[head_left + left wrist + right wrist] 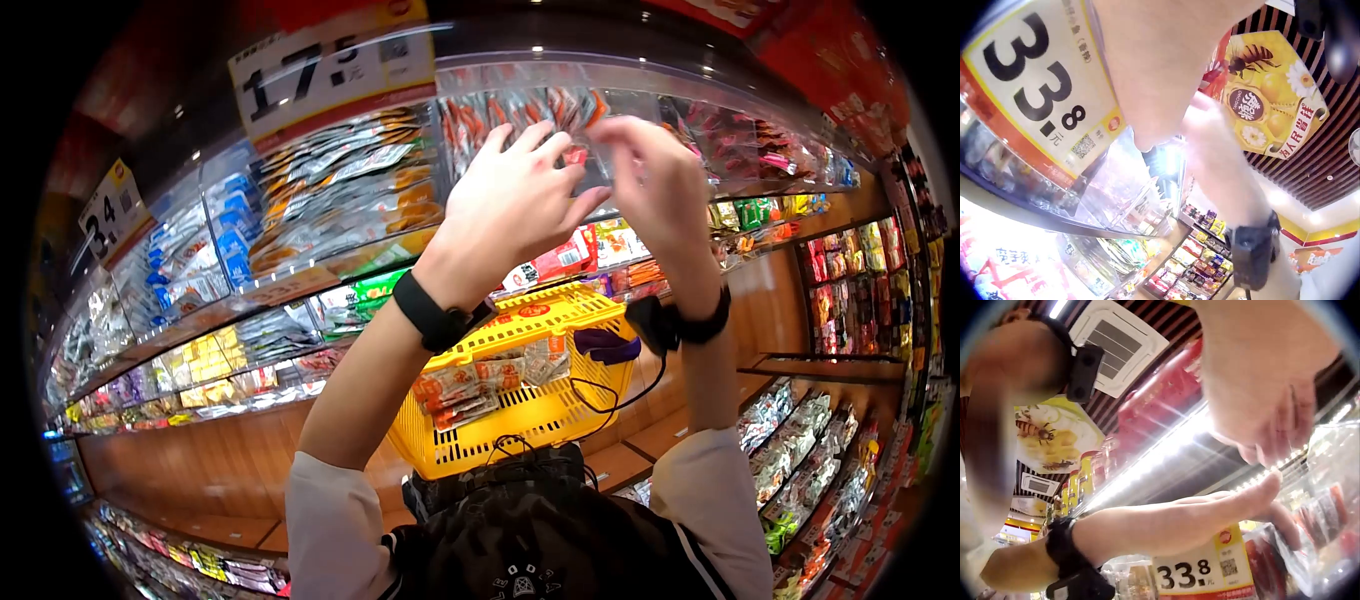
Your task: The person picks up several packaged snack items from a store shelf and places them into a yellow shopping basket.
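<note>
In the head view my left hand [520, 190] reaches over a clear shelf bin of red-and-silver snack packets [480, 115], its fingers spread. Seen from the right wrist, the left fingers [1288, 528] dip down among clear-wrapped packets [1322, 515]. Close beside it is my right hand [655, 180], raised at the front of the bin with bent, blurred fingers. Nothing shows in the right hand [1260, 387] in its own wrist view. Below both forearms is a yellow basket [500, 440] with several orange-and-clear packets [460, 385] inside.
Price signs [335, 75] stand along the upper shelf's front edge. Bins of orange-and-silver packets [345, 185] and blue packets [215, 240] lie to the left. A purple item [607, 346] and a black cable [645, 385] hang at the basket's right side. Lower shelves [800, 460] flank the right.
</note>
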`<state>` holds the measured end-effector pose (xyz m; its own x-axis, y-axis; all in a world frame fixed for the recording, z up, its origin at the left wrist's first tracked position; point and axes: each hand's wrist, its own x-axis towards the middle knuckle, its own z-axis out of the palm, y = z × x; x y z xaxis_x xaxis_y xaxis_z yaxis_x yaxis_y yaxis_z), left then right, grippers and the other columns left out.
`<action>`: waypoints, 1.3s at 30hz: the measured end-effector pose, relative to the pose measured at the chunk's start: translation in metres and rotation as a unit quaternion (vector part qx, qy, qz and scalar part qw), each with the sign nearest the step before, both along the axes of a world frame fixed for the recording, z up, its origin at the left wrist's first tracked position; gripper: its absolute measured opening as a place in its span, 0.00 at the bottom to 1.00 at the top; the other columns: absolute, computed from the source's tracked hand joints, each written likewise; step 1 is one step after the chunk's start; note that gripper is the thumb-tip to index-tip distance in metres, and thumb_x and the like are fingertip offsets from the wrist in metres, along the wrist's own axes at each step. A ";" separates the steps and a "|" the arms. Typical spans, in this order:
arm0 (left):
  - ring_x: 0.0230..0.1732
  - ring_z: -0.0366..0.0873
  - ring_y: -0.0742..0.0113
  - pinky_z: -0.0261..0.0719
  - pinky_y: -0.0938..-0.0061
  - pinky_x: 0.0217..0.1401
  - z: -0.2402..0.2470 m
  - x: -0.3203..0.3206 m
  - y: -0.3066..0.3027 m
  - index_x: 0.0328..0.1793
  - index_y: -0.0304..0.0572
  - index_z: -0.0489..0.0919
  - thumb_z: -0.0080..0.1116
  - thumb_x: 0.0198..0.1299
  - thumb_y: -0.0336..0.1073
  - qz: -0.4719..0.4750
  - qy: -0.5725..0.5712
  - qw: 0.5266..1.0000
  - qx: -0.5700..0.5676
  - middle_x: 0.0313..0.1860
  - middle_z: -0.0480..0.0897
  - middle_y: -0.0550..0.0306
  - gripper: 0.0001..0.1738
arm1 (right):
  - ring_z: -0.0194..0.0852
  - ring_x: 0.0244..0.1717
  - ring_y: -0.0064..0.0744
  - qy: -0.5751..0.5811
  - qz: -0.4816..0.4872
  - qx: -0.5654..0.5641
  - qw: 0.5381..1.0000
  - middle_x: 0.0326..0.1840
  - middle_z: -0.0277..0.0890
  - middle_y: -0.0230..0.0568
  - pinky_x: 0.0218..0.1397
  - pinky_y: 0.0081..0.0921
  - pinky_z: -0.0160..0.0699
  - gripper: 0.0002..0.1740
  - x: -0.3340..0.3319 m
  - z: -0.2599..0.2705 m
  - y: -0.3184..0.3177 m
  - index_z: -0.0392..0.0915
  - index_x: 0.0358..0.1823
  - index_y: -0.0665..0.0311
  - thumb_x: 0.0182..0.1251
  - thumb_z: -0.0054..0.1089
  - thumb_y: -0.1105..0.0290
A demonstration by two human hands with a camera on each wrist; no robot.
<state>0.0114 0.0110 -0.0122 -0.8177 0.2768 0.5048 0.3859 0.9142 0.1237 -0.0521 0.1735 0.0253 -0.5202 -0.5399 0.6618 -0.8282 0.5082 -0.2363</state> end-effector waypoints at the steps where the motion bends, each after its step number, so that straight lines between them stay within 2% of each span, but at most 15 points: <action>1: 0.66 0.74 0.55 0.71 0.56 0.66 -0.003 0.000 -0.001 0.49 0.46 0.85 0.50 0.73 0.53 0.001 0.008 1.000 -0.014 0.55 0.82 0.52 0.21 | 0.83 0.29 0.42 -0.046 0.043 -0.058 0.996 0.28 0.80 0.47 0.33 0.32 0.80 0.07 0.025 0.001 0.009 0.80 0.36 0.68 0.65 0.51 0.79; 2: 0.65 0.75 0.55 0.72 0.55 0.66 -0.006 -0.001 0.002 0.47 0.44 0.86 0.51 0.73 0.53 0.007 0.027 1.000 -0.003 0.54 0.82 0.51 0.22 | 0.80 0.25 0.42 -0.093 0.088 -0.115 0.985 0.26 0.79 0.43 0.29 0.32 0.77 0.06 0.052 0.001 0.027 0.79 0.32 0.65 0.63 0.52 0.79; 3: 0.64 0.75 0.55 0.72 0.55 0.66 -0.004 -0.001 0.003 0.45 0.44 0.86 0.51 0.73 0.53 0.005 0.017 1.000 -0.001 0.53 0.82 0.51 0.22 | 0.78 0.23 0.39 -0.171 0.138 -0.013 0.976 0.24 0.76 0.39 0.26 0.30 0.73 0.05 0.080 -0.001 0.051 0.78 0.29 0.64 0.60 0.54 0.78; 4: 0.63 0.75 0.55 0.72 0.54 0.66 -0.005 0.001 0.000 0.44 0.43 0.86 0.51 0.72 0.53 0.012 0.004 1.000 0.003 0.52 0.82 0.51 0.23 | 0.79 0.23 0.37 -0.305 0.443 0.023 0.843 0.25 0.77 0.38 0.27 0.30 0.74 0.05 0.097 -0.028 0.054 0.77 0.27 0.62 0.59 0.53 0.76; 6: 0.61 0.76 0.55 0.72 0.54 0.67 -0.005 -0.002 0.003 0.43 0.42 0.86 0.52 0.72 0.53 0.011 0.010 1.000 0.014 0.51 0.82 0.50 0.23 | 0.83 0.27 0.37 -0.463 0.467 0.158 0.737 0.28 0.81 0.41 0.33 0.32 0.80 0.07 0.109 -0.041 0.052 0.81 0.32 0.62 0.62 0.53 0.73; 8: 0.61 0.76 0.55 0.72 0.53 0.67 -0.007 0.000 0.001 0.44 0.41 0.86 0.52 0.72 0.53 0.015 0.014 1.000 0.021 0.51 0.82 0.51 0.23 | 0.85 0.32 0.44 -0.647 0.309 0.313 0.623 0.33 0.85 0.45 0.41 0.35 0.85 0.11 0.138 -0.164 0.069 0.84 0.40 0.63 0.65 0.53 0.69; 10: 0.60 0.76 0.55 0.72 0.53 0.67 -0.008 0.000 0.000 0.44 0.40 0.86 0.53 0.71 0.53 0.013 0.017 1.000 0.022 0.50 0.82 0.51 0.23 | 0.85 0.45 0.49 -0.575 0.259 0.405 0.661 0.45 0.85 0.52 0.53 0.38 0.84 0.17 0.131 -0.222 0.084 0.83 0.51 0.64 0.67 0.55 0.63; 12: 0.60 0.76 0.55 0.72 0.54 0.67 -0.010 0.000 0.001 0.45 0.40 0.86 0.53 0.71 0.53 0.014 0.027 0.999 0.023 0.49 0.82 0.52 0.23 | 0.75 0.63 0.54 -0.397 0.016 0.402 0.825 0.61 0.78 0.57 0.67 0.46 0.74 0.27 0.124 -0.329 0.107 0.77 0.61 0.64 0.65 0.63 0.55; 13: 0.60 0.76 0.55 0.72 0.54 0.67 -0.010 0.000 0.002 0.45 0.40 0.86 0.53 0.71 0.53 0.015 0.027 0.999 0.024 0.49 0.82 0.52 0.23 | 0.75 0.63 0.54 -0.396 0.017 0.403 0.825 0.61 0.78 0.57 0.67 0.46 0.74 0.27 0.123 -0.348 0.109 0.77 0.61 0.64 0.65 0.63 0.55; 15: 0.59 0.76 0.55 0.71 0.54 0.67 -0.010 0.000 0.002 0.46 0.40 0.86 0.53 0.71 0.54 0.013 0.027 0.999 0.025 0.49 0.82 0.52 0.24 | 0.59 0.74 0.59 -0.377 -0.048 0.446 0.810 0.71 0.68 0.60 0.78 0.54 0.56 0.46 0.120 -0.373 0.107 0.67 0.69 0.69 0.57 0.71 0.45; 19: 0.60 0.76 0.55 0.71 0.54 0.67 -0.009 0.001 0.002 0.47 0.40 0.86 0.52 0.72 0.55 0.019 0.019 0.999 0.026 0.50 0.82 0.52 0.25 | 0.59 0.74 0.58 -0.291 -0.063 0.448 0.843 0.70 0.67 0.60 0.83 0.57 0.38 0.60 0.139 -0.408 0.106 0.61 0.70 0.76 0.46 0.78 0.40; 24: 0.60 0.76 0.54 0.71 0.53 0.67 -0.007 0.001 0.000 0.47 0.40 0.86 0.52 0.72 0.55 0.020 -0.001 1.000 0.015 0.51 0.82 0.51 0.25 | 0.63 0.70 0.58 -0.288 -0.114 0.464 0.830 0.67 0.71 0.54 0.76 0.55 0.54 0.56 0.146 -0.409 0.103 0.64 0.70 0.70 0.46 0.78 0.42; 27: 0.60 0.76 0.54 0.71 0.53 0.68 -0.009 0.001 0.001 0.45 0.39 0.85 0.52 0.72 0.54 0.018 0.025 0.999 0.018 0.51 0.82 0.51 0.24 | 0.68 0.67 0.59 -0.364 -0.083 0.424 0.825 0.64 0.76 0.51 0.70 0.52 0.64 0.42 0.130 -0.394 0.100 0.76 0.63 0.61 0.47 0.79 0.49; 35: 0.60 0.76 0.54 0.72 0.54 0.67 -0.008 0.002 0.001 0.45 0.40 0.86 0.53 0.72 0.54 0.018 0.014 1.000 0.017 0.50 0.82 0.51 0.24 | 0.76 0.59 0.55 -0.446 0.003 0.282 0.850 0.57 0.80 0.57 0.66 0.44 0.74 0.37 0.101 -0.445 0.141 0.76 0.63 0.65 0.54 0.77 0.58; 39: 0.59 0.76 0.54 0.72 0.55 0.66 -0.008 0.001 0.001 0.46 0.40 0.86 0.53 0.72 0.54 0.014 0.015 1.000 0.016 0.49 0.82 0.52 0.23 | 0.76 0.61 0.53 -0.633 -0.002 0.120 0.765 0.59 0.76 0.56 0.61 0.40 0.77 0.37 0.101 -0.453 0.168 0.68 0.69 0.71 0.61 0.73 0.66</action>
